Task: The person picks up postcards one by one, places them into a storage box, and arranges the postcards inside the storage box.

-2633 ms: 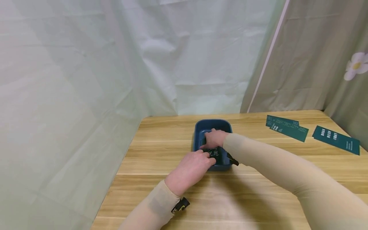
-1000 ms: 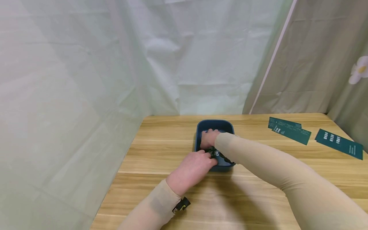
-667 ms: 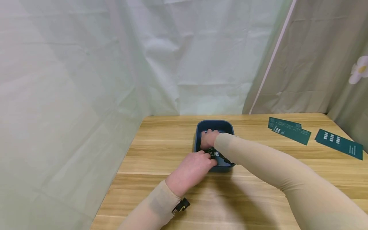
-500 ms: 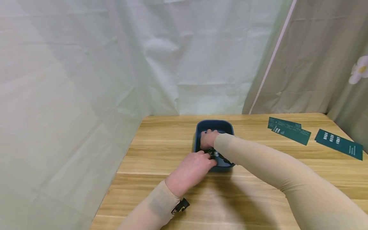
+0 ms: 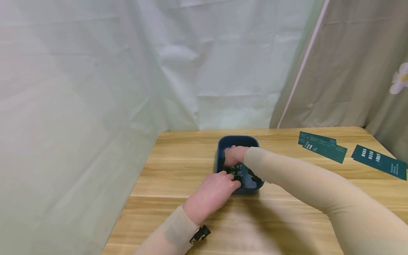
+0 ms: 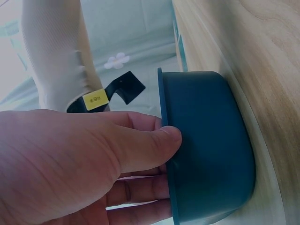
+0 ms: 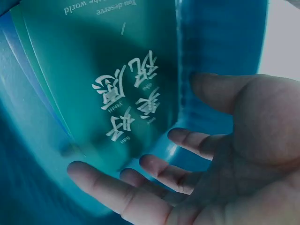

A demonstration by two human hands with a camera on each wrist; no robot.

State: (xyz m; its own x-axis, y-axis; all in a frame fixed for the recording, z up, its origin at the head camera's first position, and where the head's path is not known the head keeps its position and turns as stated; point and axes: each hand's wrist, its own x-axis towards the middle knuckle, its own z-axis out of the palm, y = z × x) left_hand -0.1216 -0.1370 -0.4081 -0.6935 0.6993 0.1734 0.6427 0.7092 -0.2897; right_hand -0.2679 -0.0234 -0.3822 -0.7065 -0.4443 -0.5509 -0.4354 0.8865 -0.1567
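A dark blue bin (image 5: 238,139) stands on the table, with green cards (image 5: 237,171) printed in white characters lying inside. My left hand (image 5: 211,194) grips the bin's near left rim; in the left wrist view the thumb of that hand (image 6: 93,154) presses the outside of the wall (image 6: 206,140) and the fingers reach inside. My right hand (image 5: 235,155) is inside the bin; in the right wrist view this hand (image 7: 225,159) has its fingers spread beside the end of the cards (image 7: 103,84), with none held. Whether a fingertip touches them is unclear.
Two overlapping green cards (image 5: 323,147) lie on the wooden table (image 5: 178,163) right of the bin, and more green cards (image 5: 379,161) lie farther right. Pale curtains (image 5: 223,71) hang behind and left of the table. My right forearm (image 5: 302,177) crosses above the table.
My right hand has shifted slightly to the right within the bin, uncovering more of the printed characters. My left hand keeps its grip on the rim. The head view has shifted slightly.
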